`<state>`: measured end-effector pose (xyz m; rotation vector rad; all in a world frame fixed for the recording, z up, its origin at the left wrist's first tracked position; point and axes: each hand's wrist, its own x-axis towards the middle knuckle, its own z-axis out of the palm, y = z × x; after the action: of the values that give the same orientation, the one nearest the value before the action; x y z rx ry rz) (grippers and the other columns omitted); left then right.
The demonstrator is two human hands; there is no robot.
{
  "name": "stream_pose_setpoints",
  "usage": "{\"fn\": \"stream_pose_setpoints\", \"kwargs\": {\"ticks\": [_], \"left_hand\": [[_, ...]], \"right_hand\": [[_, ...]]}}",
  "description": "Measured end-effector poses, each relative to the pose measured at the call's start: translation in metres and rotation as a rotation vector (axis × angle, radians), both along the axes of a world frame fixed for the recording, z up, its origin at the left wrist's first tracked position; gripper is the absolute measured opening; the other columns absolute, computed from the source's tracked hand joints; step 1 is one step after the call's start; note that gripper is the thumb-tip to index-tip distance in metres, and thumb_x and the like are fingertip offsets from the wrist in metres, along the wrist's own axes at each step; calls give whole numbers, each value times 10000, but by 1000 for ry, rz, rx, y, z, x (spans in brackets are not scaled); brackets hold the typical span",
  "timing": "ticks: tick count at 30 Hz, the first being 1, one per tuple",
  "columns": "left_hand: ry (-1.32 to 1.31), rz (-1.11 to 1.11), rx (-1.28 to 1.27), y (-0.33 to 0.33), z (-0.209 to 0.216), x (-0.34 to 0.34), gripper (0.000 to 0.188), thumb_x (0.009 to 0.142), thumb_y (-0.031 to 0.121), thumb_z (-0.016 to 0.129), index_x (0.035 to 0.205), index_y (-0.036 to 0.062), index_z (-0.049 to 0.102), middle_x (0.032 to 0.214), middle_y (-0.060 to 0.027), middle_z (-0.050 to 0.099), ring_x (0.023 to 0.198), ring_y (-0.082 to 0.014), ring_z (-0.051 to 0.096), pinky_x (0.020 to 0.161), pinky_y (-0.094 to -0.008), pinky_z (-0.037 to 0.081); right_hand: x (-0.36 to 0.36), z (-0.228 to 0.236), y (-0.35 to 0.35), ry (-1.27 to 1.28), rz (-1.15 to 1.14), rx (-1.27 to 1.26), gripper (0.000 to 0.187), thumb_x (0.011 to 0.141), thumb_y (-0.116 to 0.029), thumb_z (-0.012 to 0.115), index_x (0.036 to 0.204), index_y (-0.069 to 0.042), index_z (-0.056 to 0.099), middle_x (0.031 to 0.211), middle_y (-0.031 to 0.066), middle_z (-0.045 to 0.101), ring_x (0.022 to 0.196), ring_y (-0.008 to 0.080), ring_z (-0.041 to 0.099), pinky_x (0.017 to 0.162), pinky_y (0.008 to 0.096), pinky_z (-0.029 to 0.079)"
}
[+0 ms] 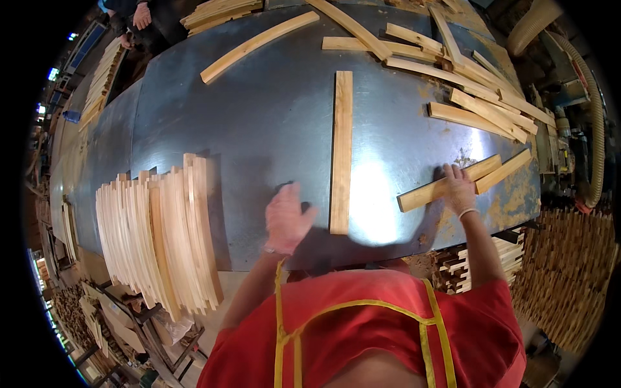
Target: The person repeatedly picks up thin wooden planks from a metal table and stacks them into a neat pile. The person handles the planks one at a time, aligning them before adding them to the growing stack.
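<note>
My right hand (pixel 458 189) reaches over a wooden strip (pixel 419 197) on the right side of the metal table, its fingers closed across the strip's middle. Touching or close to that strip lies a second strip (pixel 508 169). My left hand (pixel 288 218) is slightly blurred near the table's front edge. It holds nothing, and its thumb stands apart from the fingers. Between my two hands a single long strip (pixel 341 149) points away from me. Left of my left hand, many pale strips stand side by side in a row (pixel 155 226), partly overhanging the front edge.
Loose strips (pixel 479 97) lie crosswise in a heap at the far right of the table (pixel 272 136). One strip (pixel 259 45) rests at the far left. Another person's hand (pixel 141 16) shows at the top left. Stacked wood (pixel 563 271) and a ribbed hose (pixel 595 129) stand at right.
</note>
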<state>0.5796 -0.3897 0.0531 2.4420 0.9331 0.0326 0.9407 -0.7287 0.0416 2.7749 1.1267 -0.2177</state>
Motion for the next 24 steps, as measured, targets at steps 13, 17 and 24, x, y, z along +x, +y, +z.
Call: {"fn": "stream_pose_setpoints", "kwargs": {"ticks": [13,17,24], "left_hand": [[131,236,-315,30,3,-17,784,796,303,800,1483,44,526,1231,-230,697,1080,-429,695,973,-489,566],[80,528,-232,44,15,-120,677,843,330,795,1429,62,586,1132,-224,764,1085,-401,731,940,-492,560],[-331,1035,-326,52,94,-201,421,925,221,692,1319,74,685,922,-138,725,867,-262,722,748,-407,568]], "right_hand": [[1,59,178,671,-12,284,622,912,-331,704,1463,-73,575,1155,188,729,1087,355,722,944,450,562],[-92,-2,266,1195,-334,699,544,967,-336,648,1416,-34,589,966,202,710,919,339,729,820,446,567],[-303,-107,370,444,824,405,273,992,-253,590,1029,-23,734,1015,229,724,984,427,712,842,503,593]]}}
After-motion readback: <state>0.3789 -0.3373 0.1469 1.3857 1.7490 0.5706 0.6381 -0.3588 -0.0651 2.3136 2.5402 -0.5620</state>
